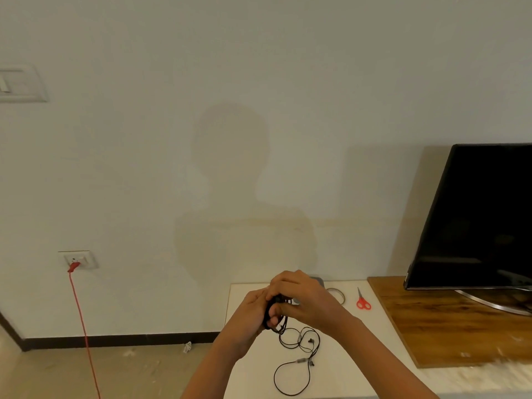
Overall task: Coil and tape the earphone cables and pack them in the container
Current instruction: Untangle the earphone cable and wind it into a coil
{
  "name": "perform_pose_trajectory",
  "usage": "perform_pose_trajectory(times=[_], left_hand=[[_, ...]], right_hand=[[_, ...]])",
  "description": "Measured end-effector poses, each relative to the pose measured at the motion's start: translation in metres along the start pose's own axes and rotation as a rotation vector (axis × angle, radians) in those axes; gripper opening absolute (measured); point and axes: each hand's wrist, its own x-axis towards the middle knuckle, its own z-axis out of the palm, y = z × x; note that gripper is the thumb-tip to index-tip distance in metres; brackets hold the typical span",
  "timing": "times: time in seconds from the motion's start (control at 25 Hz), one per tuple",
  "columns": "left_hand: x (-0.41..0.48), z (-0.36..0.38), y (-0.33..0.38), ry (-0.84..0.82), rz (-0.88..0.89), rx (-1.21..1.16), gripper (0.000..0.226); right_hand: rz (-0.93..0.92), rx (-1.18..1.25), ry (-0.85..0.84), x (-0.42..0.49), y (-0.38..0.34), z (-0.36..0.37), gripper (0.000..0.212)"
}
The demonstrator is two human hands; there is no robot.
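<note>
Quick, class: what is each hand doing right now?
Left hand: holds the coiled earphone cable.
Right hand: pinches the same cable.

On the table (250, 375), the earphone cable (301, 361) trails toward the front edge. By the back edge lie the container (319, 280), the tape roll (337, 290) right of it, then scissors (362, 303) nearest the back right corner.
</note>
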Motion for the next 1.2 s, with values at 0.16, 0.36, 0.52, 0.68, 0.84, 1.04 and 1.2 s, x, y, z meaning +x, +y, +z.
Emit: perform_pose_trajectory(times=[0.16,0.36,0.52,0.68,0.84,1.04,1.2], left_hand=[[0.001,-0.004,0.004,-0.069,-0.237,-0.426,0.036],[0.001,-0.012,0.005,-0.198,-0.314,-0.769,0.026],[0.001,-0.012,0.005,-0.219,-0.25,-0.815,0.022],[0.002,-0.009,0.004,-0.196,-0.206,-0.782,0.031],[0.005,-0.005,0.002,-0.136,-0.186,-0.597,0.027],[0.003,0.006,-0.003,0.028,-0.115,-0.024,0.028],[0.002,0.0,-0.006,-0.013,-0.082,0.07,0.026]], right_hand=[[0.11,0.129,-0.179,0.007,0.001,-0.007,0.021],[0.144,0.384,-0.166,0.004,0.001,-0.011,0.019],[0.266,0.651,-0.07,-0.004,0.001,-0.009,0.029],[0.308,0.698,-0.019,-0.006,0.006,-0.004,0.028],[0.345,0.685,0.064,-0.011,0.008,0.008,0.029],[0.325,0.643,0.134,-0.016,0.014,0.021,0.023],[0.246,0.562,0.094,-0.012,0.015,0.016,0.019]])
